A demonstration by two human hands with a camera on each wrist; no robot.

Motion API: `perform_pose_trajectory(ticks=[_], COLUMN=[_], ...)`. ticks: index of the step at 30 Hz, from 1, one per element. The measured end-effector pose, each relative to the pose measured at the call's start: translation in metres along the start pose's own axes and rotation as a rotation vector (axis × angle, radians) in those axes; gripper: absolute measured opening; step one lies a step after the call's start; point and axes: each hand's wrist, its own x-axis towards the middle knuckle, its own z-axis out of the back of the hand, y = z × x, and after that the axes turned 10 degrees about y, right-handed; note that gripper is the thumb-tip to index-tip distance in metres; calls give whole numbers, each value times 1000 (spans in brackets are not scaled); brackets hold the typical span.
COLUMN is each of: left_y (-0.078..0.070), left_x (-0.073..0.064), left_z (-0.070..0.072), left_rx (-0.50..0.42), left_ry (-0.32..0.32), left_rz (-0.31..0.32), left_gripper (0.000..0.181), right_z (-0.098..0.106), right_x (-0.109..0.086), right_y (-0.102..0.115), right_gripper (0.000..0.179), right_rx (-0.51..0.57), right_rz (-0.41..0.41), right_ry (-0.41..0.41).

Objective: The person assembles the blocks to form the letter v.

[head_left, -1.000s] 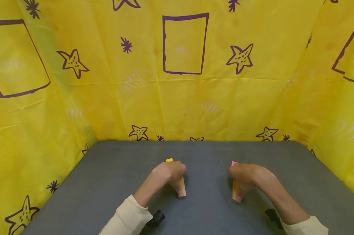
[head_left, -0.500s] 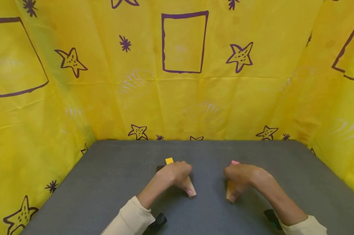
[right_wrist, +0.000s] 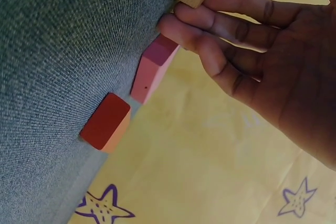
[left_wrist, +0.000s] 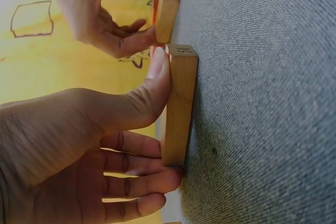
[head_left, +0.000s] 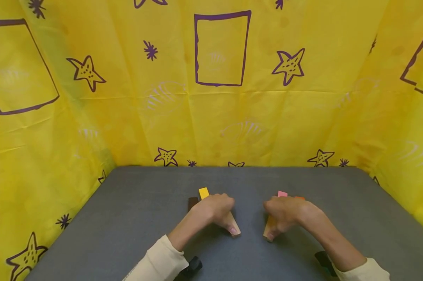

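My left hand grips a plain wooden block between thumb and fingers. In the left wrist view its end face is marked "50" and it lies along the grey cloth surface. Across from it, my right hand holds a second wooden block, its end marked with a number that looks like 75. A short gap separates the two blocks in the head view. Just past the left hand lie a yellow block and a dark brown block. A pink block and an orange-red block lie beyond the right hand.
The grey cloth-covered table is bordered by yellow curtains with purple starfish drawings at the back and sides. Black gear sits by the left wrist, and similar black gear by the right wrist.
Both hands have slid inward with their blocks, the left one to the right and the right one to the left, narrowing the gap. The dark brown and orange-red blocks have come into view.
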Motion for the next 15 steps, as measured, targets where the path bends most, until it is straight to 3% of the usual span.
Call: perform_pose_trajectory(ticks=[15], left_y=[-11], left_x=[0], left_z=[-6], left_rx=[29], left_ry=[-89], left_rz=[-31], left_gripper=[57], right_z=[-2], right_x=[3], right_y=[5], right_gripper=[46], right_rx=[16], right_rz=[7], right_ry=[-5])
